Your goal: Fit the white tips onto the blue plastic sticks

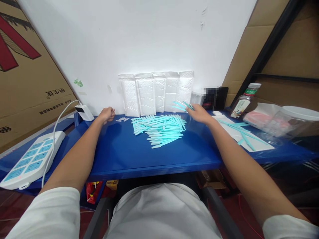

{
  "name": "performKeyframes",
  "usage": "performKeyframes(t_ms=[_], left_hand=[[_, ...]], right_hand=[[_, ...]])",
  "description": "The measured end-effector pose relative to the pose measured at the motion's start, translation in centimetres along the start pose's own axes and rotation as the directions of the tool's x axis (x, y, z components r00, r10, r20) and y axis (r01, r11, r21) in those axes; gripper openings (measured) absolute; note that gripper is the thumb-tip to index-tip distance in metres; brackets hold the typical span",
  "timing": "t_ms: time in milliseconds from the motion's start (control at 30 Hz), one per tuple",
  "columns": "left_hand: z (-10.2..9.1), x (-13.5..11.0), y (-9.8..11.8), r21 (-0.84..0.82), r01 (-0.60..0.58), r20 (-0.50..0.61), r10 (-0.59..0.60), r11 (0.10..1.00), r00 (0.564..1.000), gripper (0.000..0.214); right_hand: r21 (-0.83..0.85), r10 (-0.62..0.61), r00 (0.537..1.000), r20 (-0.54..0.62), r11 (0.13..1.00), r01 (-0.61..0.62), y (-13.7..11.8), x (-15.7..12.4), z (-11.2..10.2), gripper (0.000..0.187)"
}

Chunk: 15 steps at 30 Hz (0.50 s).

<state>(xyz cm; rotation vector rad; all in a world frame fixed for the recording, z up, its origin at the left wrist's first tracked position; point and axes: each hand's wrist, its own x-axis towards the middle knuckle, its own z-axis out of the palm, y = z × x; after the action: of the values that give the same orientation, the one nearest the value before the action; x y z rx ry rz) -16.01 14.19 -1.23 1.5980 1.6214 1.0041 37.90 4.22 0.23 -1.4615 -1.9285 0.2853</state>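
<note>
A pile of thin turquoise sticks with pale tips (pixel 161 127) lies on the blue table (pixel 139 156). Several similar turquoise sticks (pixel 179 105) poke out of my right hand (pixel 198 113), which is closed around them just right of the pile. My left hand (pixel 107 115) is curled closed at the table's back left; whether anything is in it is hidden. Beside it lie a few small clear plastic pieces (pixel 122 119). Behind the pile, white padded mailers (pixel 147 94) stand in a row against the wall.
At the left are a power strip (pixel 35 159) and a white plugged-in device (pixel 84 112). On the right, more sticks lie on a white sheet (pixel 259 144), near a bottle (pixel 243 103) and a clear tub (pixel 296 121). A clear cup (pixel 196 98) stands by a black object (pixel 221 97).
</note>
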Motion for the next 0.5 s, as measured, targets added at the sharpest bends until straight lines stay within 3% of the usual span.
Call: performKeyframes(t_ms=[133, 233, 300, 400, 500], left_hand=[[-0.3, -0.6, 0.7, -0.035, -0.026, -0.056, 0.024, 0.999, 0.998, 0.032], [0.2, -1.0, 0.4, 0.074, -0.038, -0.128, 0.047, 0.997, 0.991, 0.039], [0.7, -1.2, 0.1, 0.256, -0.083, -0.133, 0.120, 0.963, 0.984, 0.039], [1.3, -1.3, 0.1, 0.623, -0.163, -0.050, 0.247, 0.765, 0.968, 0.042], [1.2, -1.2, 0.5, 0.749, -0.167, 0.016, 0.234, 0.641, 0.972, 0.057]], right_hand=[[0.009, 0.006, 1.000, 0.002, 1.000, -0.006, 0.0, 0.0, 0.0, 0.031], [-0.003, -0.005, 1.000, -0.003, 1.000, 0.005, 0.2, 0.0, 0.1, 0.030], [-0.024, -0.014, 1.000, -0.008, 1.000, 0.014, 0.3, 0.1, 0.1, 0.029], [-0.048, -0.021, 1.000, -0.008, 0.999, 0.020, 0.6, 0.3, 0.2, 0.029], [-0.063, -0.025, 1.000, -0.013, 0.998, 0.024, 0.7, 0.4, 0.3, 0.029]])
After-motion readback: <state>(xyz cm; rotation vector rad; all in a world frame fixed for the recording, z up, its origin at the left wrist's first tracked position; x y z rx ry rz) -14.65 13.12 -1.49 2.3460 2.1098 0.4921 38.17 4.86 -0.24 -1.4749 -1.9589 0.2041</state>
